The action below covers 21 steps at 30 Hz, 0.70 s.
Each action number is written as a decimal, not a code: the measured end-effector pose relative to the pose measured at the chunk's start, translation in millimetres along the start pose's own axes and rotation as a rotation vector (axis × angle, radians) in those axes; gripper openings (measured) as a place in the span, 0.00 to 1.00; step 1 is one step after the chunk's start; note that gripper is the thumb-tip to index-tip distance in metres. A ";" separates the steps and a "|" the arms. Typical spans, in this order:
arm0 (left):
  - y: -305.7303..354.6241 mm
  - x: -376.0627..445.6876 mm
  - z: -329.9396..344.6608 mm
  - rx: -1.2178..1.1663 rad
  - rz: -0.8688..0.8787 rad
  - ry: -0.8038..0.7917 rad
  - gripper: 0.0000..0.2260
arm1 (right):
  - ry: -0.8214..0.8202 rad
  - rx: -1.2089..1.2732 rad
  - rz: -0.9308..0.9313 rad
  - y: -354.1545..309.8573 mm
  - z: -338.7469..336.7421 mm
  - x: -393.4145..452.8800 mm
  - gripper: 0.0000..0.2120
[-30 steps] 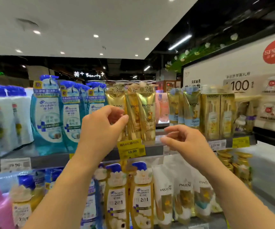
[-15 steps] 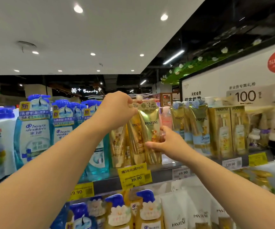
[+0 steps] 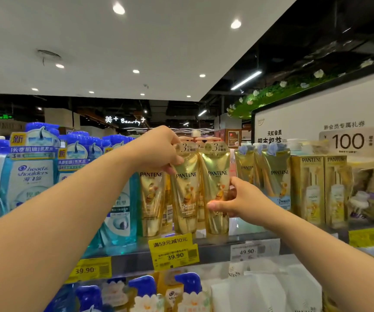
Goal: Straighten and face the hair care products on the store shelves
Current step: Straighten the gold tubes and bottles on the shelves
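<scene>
Three gold Pantene tubes stand in a row on the top shelf (image 3: 215,243), labels facing me. My left hand (image 3: 159,149) pinches the upper part of the middle gold tube (image 3: 186,194). My right hand (image 3: 237,199) grips the right gold tube (image 3: 217,176) at mid-height, thumb across its front. The left gold tube (image 3: 151,199) stands free beside them, partly behind my left hand. More gold tubes show behind this front row.
Blue Head & Shoulders bottles (image 3: 30,176) fill the shelf's left. Gold-and-blue Pantene tubes (image 3: 276,176) and gold Pantene boxes (image 3: 312,190) stand to the right. Yellow price tags (image 3: 174,253) hang on the shelf edge. Bottles and white pouches (image 3: 271,289) sit on the shelf below.
Both hands went from hovering in front of the shelf to gripping the gold tubes. The view tilted up and drew closer. The tubes now stand more upright with labels forward.
</scene>
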State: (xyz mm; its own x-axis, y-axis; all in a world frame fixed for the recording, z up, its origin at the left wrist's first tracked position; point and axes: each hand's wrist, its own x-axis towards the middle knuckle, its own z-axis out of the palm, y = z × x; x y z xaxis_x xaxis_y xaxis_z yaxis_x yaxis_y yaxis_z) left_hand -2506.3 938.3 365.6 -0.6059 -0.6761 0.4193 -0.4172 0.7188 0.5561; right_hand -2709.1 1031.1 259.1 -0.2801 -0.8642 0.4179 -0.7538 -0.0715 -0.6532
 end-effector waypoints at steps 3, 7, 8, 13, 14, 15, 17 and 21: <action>1.7 0.2 2.6 -0.065 -0.046 0.013 0.26 | -0.001 -0.013 -0.013 4.0 -6.7 1.1 0.24; 6.2 0.2 4.8 -0.099 -0.059 0.002 0.23 | -0.009 -0.009 -0.011 10.4 -11.8 2.9 0.27; 6.6 0.4 4.9 -0.107 -0.058 -0.001 0.22 | -0.011 -0.017 -0.014 11.3 -12.5 2.9 0.27; 3.9 -2.2 3.6 -0.129 -0.067 0.002 0.09 | 0.008 -0.034 -0.021 14.7 -13.3 2.0 0.28; 2.8 -1.4 3.7 -0.138 -0.078 0.005 0.09 | 0.010 -0.032 -0.026 15.1 -12.8 1.9 0.28; 2.4 -0.9 4.4 -0.145 -0.090 0.008 0.09 | 0.011 -0.034 -0.035 15.6 -12.5 2.1 0.28; 1.8 0.9 6.9 -0.149 -0.100 0.014 0.11 | 0.014 -0.036 -0.060 16.2 -12.6 3.0 0.27; 2.4 4.3 10.8 -0.143 -0.087 0.014 0.14 | 0.041 -0.063 -0.073 20.4 -15.0 3.8 0.28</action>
State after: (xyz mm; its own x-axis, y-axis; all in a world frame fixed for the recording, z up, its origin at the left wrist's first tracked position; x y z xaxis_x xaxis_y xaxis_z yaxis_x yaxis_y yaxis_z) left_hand -2517.2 938.8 361.0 -0.5615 -0.7378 0.3746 -0.3662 0.6275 0.6871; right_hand -2734.4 1033.8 256.8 -0.2465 -0.8365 0.4894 -0.8086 -0.1009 -0.5796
